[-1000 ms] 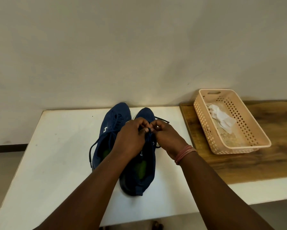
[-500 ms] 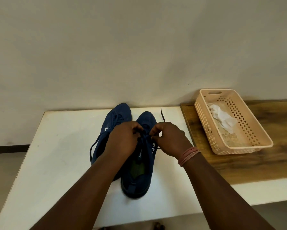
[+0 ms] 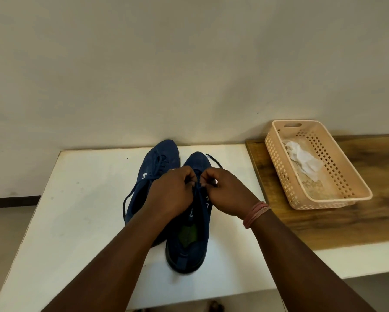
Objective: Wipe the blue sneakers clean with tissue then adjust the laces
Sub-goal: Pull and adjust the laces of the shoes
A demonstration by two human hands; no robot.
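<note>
Sneakers: two blue sneakers, the right sneaker and the left sneaker, stand side by side on the white table, toes toward the wall.
Left hand: over the right sneaker's lacing, fingers curled and pinching its laces.
Right hand: just beside the left hand, fingers curled, pinching the same laces from the other side.
Lace end: one tip trails past the toe, beyond the right hand.
Tissue: crumpled in the peach basket, well apart from both hands, on the wooden board.
</note>
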